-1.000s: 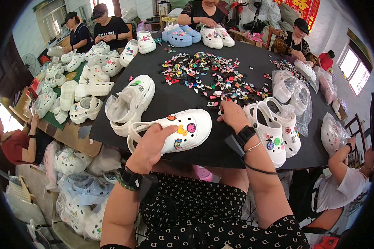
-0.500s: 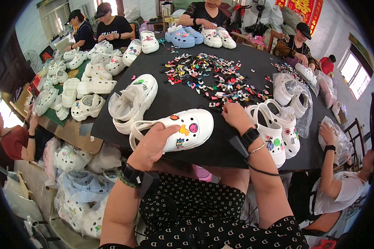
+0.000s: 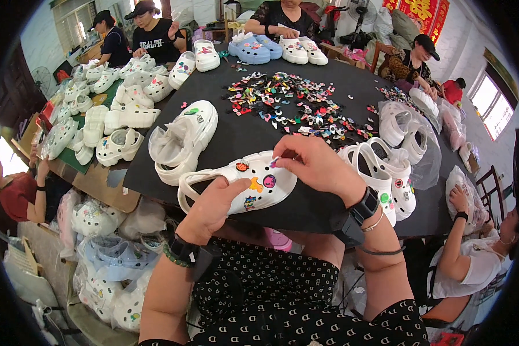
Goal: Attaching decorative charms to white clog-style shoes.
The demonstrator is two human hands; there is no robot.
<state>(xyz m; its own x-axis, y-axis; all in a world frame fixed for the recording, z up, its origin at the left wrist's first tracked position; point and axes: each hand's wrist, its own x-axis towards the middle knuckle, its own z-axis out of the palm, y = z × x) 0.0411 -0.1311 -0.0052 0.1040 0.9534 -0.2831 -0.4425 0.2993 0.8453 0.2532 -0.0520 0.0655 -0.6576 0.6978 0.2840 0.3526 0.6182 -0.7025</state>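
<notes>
My left hand (image 3: 209,209) is closed on a white clog (image 3: 274,195) lying at the table's near edge, toe to the right. The thumb rests on the upper, beside a yellow charm. Several charms are set in its holes: an orange one, a round pink one and a blue-green one. Over the toe part, my right hand (image 3: 320,164) pinches a small shoe charm (image 3: 274,162) between thumb and fingertips. Its exact shape is too small to tell, and I cannot tell whether it touches the clog.
Loose charms (image 3: 288,104) are heaped mid-table. A white clog with a clear liner (image 3: 193,135) stands at left, and a white pair (image 3: 401,187) at right. Blue clogs (image 3: 251,49) stand at the far edge. Bagged clogs (image 3: 106,271) are piled low at left. Several people work around the tables.
My right hand has come from the near side of the charm heap leftward over the clog, with a small charm now visible in its fingertips. The left hand and clog have barely moved.
</notes>
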